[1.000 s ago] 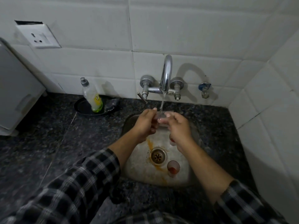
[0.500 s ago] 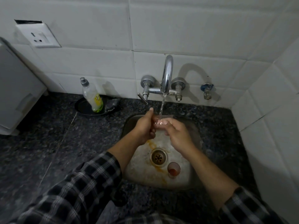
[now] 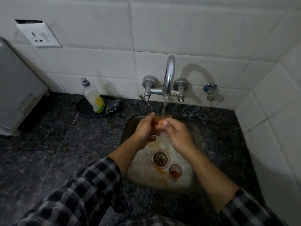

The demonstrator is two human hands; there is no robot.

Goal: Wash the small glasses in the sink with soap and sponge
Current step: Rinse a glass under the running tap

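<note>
Water runs from the tap (image 3: 169,75) straight into the small glass (image 3: 160,122), held right under the spout. The left hand (image 3: 143,128) wraps its fingers round the glass. The right hand (image 3: 177,134) pinches it from the other side, thumb near the rim. There's orange residue inside, so my call is to tilt it, let the stream swirl, then tip it out. Grip firmly, because wet glass slips. A second glass (image 3: 175,171) stands in the sink (image 3: 140,170), below the tap and nearer the person, with red dregs in it. The soap bottle (image 3: 93,97) waits on the desk (image 3: 48,136), left of the tap, untouched.
</note>
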